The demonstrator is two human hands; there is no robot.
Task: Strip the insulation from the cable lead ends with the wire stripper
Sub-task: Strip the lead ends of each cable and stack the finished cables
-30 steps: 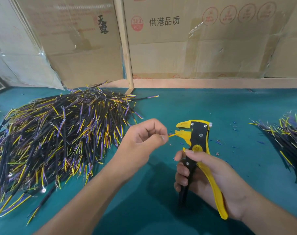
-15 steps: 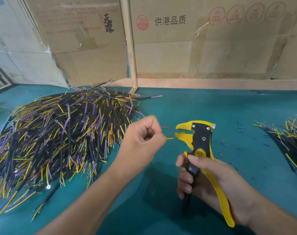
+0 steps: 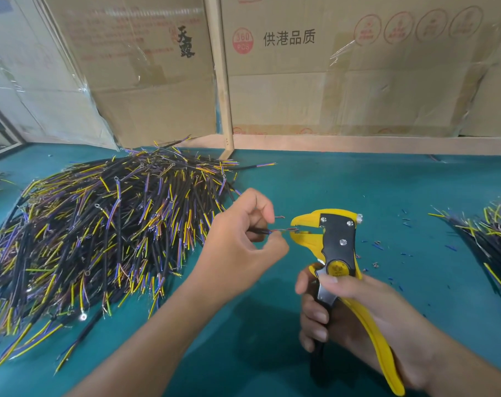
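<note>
Cable (image 3: 262, 231) sat pinched in the left hand (image 3: 240, 239), fingers curled round its black jacket, above the table between the big pile and the tool. I saw its thin lead ends reaching right into the open yellow jaws of the wire stripper (image 3: 336, 253); whether the jaws were actually touching the leads I couldn't tell. Right hand (image 3: 355, 313) was wrapped round the stripper's handles, thumb on top near the pivot, fingers round the black handle, yellow handle running back under the palm. Hands were close but apart, tool head between them. Large heap of black, yellow and purple cables (image 3: 100, 233) lay just left of the left hand on the teal table (image 3: 358, 190). Smaller bundle (image 3: 489, 233) lay at the right edge. Insulation scraps (image 3: 378, 246) were scattered right of the stripper. Cardboard boxes (image 3: 343, 75) stood along the back.
</note>
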